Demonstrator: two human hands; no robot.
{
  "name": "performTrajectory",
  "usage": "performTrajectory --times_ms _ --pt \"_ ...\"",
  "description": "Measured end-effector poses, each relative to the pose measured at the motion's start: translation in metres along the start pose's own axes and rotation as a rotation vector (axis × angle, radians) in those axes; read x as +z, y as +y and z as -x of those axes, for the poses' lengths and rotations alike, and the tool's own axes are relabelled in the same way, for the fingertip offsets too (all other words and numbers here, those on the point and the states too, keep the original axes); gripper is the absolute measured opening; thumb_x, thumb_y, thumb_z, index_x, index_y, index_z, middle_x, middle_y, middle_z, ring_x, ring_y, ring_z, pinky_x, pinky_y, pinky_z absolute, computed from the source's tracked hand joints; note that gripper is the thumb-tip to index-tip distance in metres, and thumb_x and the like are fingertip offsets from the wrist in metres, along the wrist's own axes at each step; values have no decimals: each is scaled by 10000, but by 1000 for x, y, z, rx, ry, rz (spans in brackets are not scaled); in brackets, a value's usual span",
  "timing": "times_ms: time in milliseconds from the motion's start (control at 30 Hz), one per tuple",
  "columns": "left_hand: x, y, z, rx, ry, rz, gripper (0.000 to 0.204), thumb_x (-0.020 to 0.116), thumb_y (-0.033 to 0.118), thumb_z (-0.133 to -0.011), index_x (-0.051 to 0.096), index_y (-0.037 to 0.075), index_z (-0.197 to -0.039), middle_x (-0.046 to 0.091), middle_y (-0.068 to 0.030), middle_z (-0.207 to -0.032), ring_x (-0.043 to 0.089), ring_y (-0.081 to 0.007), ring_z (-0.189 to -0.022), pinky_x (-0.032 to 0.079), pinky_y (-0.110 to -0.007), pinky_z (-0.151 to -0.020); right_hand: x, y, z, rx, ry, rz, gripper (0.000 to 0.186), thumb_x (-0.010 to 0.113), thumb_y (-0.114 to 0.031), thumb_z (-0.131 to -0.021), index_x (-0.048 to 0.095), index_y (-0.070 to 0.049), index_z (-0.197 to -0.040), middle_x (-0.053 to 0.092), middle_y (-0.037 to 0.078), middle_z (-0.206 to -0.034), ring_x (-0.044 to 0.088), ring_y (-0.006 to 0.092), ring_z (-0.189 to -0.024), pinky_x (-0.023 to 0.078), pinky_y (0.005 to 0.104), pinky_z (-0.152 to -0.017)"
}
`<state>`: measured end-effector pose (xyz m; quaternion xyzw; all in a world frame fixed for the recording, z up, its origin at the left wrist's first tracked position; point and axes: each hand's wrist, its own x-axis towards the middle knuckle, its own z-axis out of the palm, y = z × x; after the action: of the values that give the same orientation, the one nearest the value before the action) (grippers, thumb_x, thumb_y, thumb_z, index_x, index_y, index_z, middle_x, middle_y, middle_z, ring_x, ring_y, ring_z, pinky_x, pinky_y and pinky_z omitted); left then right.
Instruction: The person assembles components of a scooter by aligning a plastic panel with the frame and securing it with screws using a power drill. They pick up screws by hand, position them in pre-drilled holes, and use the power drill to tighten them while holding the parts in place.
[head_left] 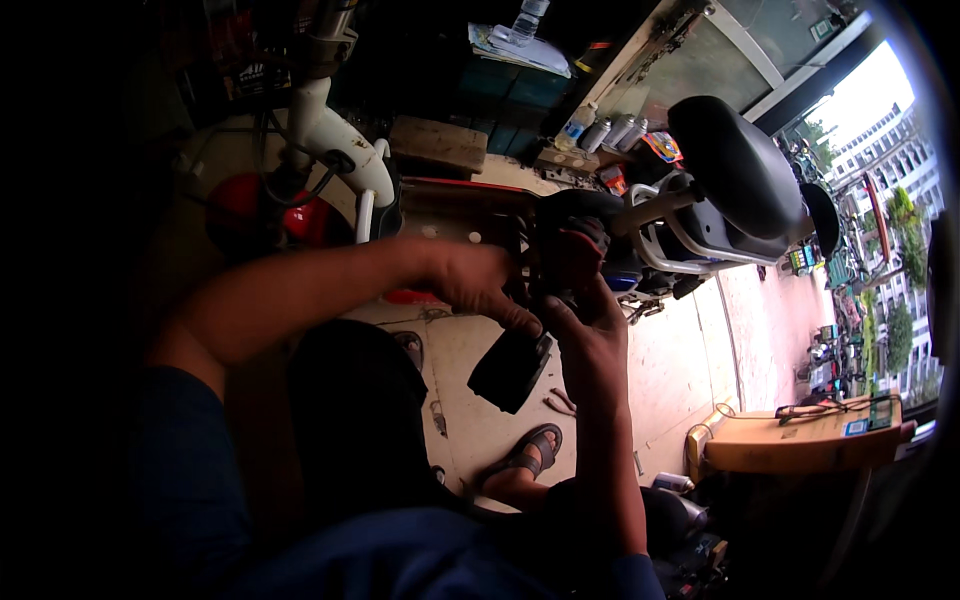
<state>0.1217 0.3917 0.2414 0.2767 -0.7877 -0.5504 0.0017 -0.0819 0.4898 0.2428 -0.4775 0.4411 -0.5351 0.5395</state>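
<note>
My right hand (592, 330) is wrapped round what looks like a cordless power tool (578, 252), red and black at its upper end. A black block (510, 370), apparently its battery, hangs below, over the floor. My left hand (478, 282) reaches in from the left, its thumb close to the top of the black block. Its other fingers are blurred and partly in shadow, so what they touch is unclear. Just beyond both hands stands an electric scooter with a white frame (340, 145), a dark footboard (455, 212) and a black seat (735, 170).
Pliers (561, 402) lie on the tiled floor near my sandalled foot (525, 455). A cardboard box (800, 440) with a cable on it stands at the right. Spray cans (620, 132) and a plastic bottle (576, 126) line the back, beside a wooden block (438, 143).
</note>
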Motion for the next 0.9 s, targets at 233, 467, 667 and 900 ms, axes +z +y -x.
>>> performTrajectory --times_ms 233,467,667,900 --pt "53 -117 -33 281 469 450 750 866 300 -866 509 40 -1472 636 -147 -1385 624 -237 -1259 523 -388 -1062 29 57 -61 167 67 405 535 895 -115 -806 686 12 -1282 763 89 -1060 704 131 -971 561 289 -862" --pt "92 -175 -56 280 714 655 663 786 140 -935 454 8 -1494 606 -150 -1402 606 -233 -1284 526 -386 -1070 41 101 -87 351 -120 601 395 836 -116 -883 717 18 -1235 771 100 -1127 710 128 -995 562 278 -872" --pt "101 -187 -59 222 667 1093 563 713 209 -961 481 -25 -1418 628 -153 -1228 683 -247 -1077 557 -376 -924 -6 81 -106 -63 -122 1170 279 805 -128 -906 764 -57 -1173 783 138 -1086 779 249 -946 598 327 -840" --pt "64 -178 -50 259 576 1320 541 681 310 -958 537 -27 -1356 670 -95 -1012 678 -155 -747 527 -347 -779 -106 113 -135 -442 144 1530 419 751 -84 -913 674 -5 -1317 692 193 -1321 658 355 -1250 541 446 -1027"
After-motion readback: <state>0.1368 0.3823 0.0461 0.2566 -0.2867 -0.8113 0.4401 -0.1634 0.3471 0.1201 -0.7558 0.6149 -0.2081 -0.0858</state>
